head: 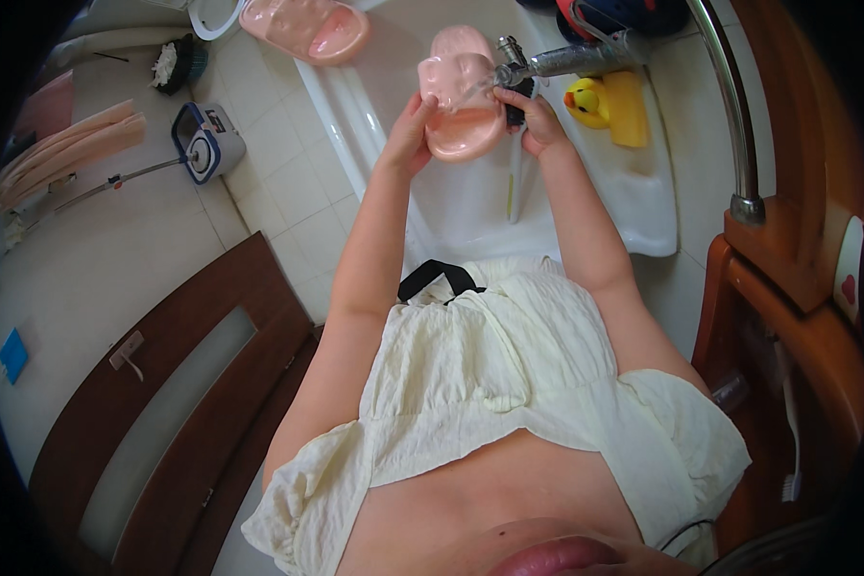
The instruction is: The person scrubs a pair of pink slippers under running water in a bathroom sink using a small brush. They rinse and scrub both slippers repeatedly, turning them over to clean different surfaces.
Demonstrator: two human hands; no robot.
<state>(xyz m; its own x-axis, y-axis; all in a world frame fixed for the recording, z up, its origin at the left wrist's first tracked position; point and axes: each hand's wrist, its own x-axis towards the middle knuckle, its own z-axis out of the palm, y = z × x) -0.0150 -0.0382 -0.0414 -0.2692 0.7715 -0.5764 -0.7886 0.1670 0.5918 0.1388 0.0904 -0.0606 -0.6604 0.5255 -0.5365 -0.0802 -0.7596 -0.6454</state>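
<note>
Between my two hands is a wet pink plastic slide sandal (464,133), held over a white basin. My left hand (412,133) grips its left edge. My right hand (536,119) holds its right edge, beside a black-bristled brush (516,173) whose pale handle hangs downward; whether the fingers hold the brush too, I cannot tell. A metal faucet (513,68) reaches over the sandal from the right, and water runs from it onto the strap. A second pink sandal (309,32) lies on the basin's upper left rim.
A yellow rubber duck (587,103) and a yellow cloth (626,111) are at the right side of the white basin (648,216). A chrome rail (734,108) and wooden cabinet (777,266) stand further right. A mop bucket (212,140) and a brown door (187,360) are at left.
</note>
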